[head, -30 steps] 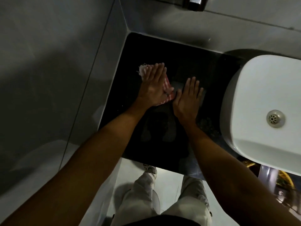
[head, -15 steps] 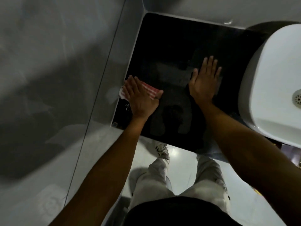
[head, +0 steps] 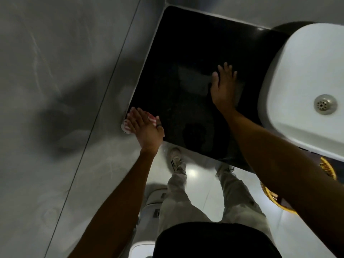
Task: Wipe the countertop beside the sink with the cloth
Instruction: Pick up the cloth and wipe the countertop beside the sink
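Observation:
A glossy black countertop (head: 186, 62) fills the corner between grey walls, with a white sink (head: 297, 75) on its right. My left hand (head: 145, 129) presses flat on a red-and-white striped cloth (head: 127, 125) at the counter's near left corner, against the left wall. Most of the cloth is hidden under the palm and fingers. My right hand (head: 224, 86) lies flat with fingers spread on the bare counter, just left of the sink, holding nothing.
The sink has a metal drain (head: 324, 104). A grey wall (head: 65, 90) runs along the counter's left edge. Below the front edge are my legs and shoes (head: 176, 161) on a shiny floor, a woven basket (head: 275, 196) under the sink, and a white fixture (head: 149, 211).
My left hand has dragged the cloth from the middle-back of the counter toward me to the near left corner. My right hand has stayed flat on the counter near the sink.

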